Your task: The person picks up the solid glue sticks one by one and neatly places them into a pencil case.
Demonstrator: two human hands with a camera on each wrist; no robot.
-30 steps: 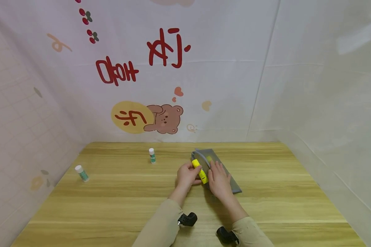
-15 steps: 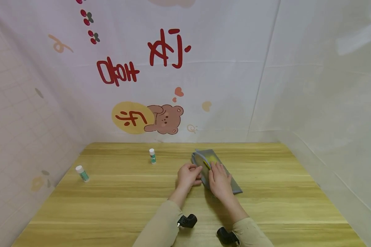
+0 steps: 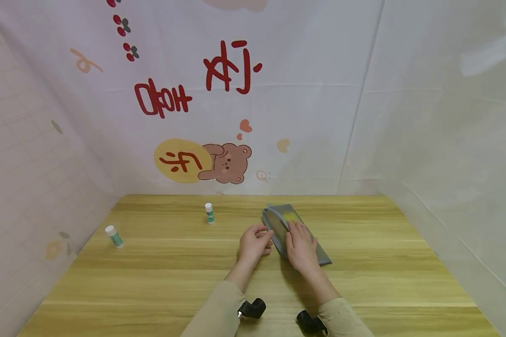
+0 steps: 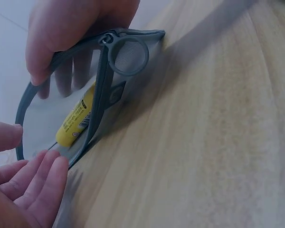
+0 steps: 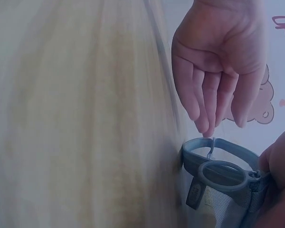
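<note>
A grey mesh zip pouch (image 3: 322, 255) lies on the table with its mouth spread towards the left. Inside it, a yellow glue stick (image 4: 76, 121) shows through the opening in the left wrist view; from the head it is only a yellow blur through the mesh. My right hand (image 3: 302, 248) grips the pouch's rim, thumb on one side and fingers behind the mesh. Just outside the mouth is my left hand (image 3: 254, 245), its fingers loosely extended and holding nothing. A grey ring pull (image 5: 223, 175) hangs from the zip.
Two white-capped green glue sticks stand on the wooden table (image 3: 160, 281): one glue stick (image 3: 209, 214) towards the back, another glue stick (image 3: 115, 237) at the far left. A printed white cloth (image 3: 312, 93) rises behind the table. Each wrist carries a black camera mount.
The yellow glue stick went from my left hand's grip into the pouch. My left hand has since drawn slightly back to the left. The right hand has kept its place on the pouch.
</note>
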